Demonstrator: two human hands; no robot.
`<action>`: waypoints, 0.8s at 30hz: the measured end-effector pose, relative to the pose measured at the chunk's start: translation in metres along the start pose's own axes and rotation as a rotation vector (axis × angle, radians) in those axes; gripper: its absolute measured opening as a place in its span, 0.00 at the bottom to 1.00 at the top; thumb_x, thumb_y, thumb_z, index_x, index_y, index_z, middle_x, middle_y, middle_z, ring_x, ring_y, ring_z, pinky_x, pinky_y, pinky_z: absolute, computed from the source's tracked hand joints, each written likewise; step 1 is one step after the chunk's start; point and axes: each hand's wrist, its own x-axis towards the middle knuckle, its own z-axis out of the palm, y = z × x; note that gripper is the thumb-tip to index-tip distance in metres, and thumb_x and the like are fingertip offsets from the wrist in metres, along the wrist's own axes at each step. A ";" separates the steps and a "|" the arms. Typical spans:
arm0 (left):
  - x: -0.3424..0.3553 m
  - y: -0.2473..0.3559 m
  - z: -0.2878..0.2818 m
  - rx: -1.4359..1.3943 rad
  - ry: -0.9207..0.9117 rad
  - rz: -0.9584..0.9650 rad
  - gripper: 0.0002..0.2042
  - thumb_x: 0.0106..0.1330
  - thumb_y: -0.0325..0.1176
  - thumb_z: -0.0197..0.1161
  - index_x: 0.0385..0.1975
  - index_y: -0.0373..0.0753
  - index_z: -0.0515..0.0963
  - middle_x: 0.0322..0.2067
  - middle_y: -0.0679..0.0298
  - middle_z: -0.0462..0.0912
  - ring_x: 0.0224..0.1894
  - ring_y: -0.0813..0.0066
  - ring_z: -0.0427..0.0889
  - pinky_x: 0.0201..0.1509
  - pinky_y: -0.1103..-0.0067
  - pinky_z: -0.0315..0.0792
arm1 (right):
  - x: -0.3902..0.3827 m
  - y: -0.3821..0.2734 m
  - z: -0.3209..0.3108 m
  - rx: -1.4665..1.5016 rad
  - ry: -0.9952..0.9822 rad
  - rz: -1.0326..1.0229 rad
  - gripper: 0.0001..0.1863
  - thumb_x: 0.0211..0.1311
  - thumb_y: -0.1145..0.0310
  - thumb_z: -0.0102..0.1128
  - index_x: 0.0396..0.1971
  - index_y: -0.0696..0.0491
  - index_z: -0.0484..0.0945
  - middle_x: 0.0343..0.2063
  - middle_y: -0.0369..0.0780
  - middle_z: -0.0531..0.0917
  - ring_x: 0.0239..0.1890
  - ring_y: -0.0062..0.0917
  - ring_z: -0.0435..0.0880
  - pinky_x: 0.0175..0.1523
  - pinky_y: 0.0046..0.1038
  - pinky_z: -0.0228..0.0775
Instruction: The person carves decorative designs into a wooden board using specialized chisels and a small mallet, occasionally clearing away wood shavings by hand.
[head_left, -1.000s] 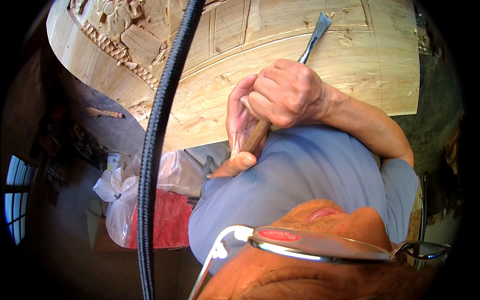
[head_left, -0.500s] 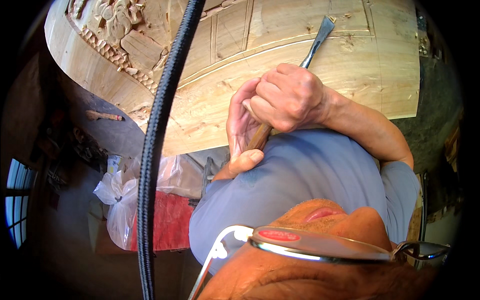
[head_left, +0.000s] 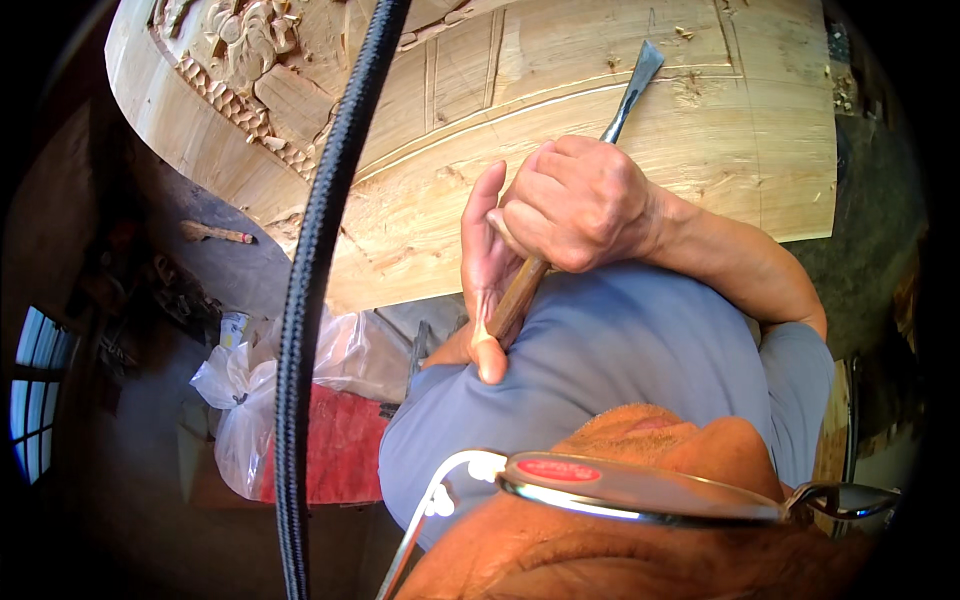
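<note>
My right hand (head_left: 580,205) is closed round a wood carving chisel (head_left: 518,296), gripping it low on the shank and upper handle. The flat steel blade points away, over a pale wooden panel (head_left: 700,175); whether its edge touches the wood I cannot tell. Beside the handle, my left hand (head_left: 484,275) is open, palm toward the chisel and thumb stretched apart. The handle's butt end lies against the base of that thumb. Part of the left hand's fingers hides behind my right fist.
Carved relief (head_left: 250,45) covers the panel's far left. A small wood chip (head_left: 684,33) lies beyond the blade. At left are a wooden-handled tool (head_left: 217,232), a knotted clear plastic bag (head_left: 240,400) and a red surface (head_left: 345,450). A black braided cable (head_left: 320,220) crosses the view.
My left hand has opened, its thumb swinging off the handle and downward. The chisel's blade has drawn slightly back from the wood chip. The panel appears shifted a little in view.
</note>
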 end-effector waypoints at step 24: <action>0.011 0.018 -0.020 0.004 -0.173 -0.188 0.68 0.35 0.43 0.75 0.80 0.34 0.39 0.69 0.41 0.63 0.75 0.49 0.67 0.80 0.59 0.59 | -0.003 0.007 0.009 -0.080 0.008 -0.026 0.14 0.38 0.61 0.62 0.14 0.47 0.65 0.14 0.33 0.67 0.17 0.21 0.73 0.22 0.26 0.62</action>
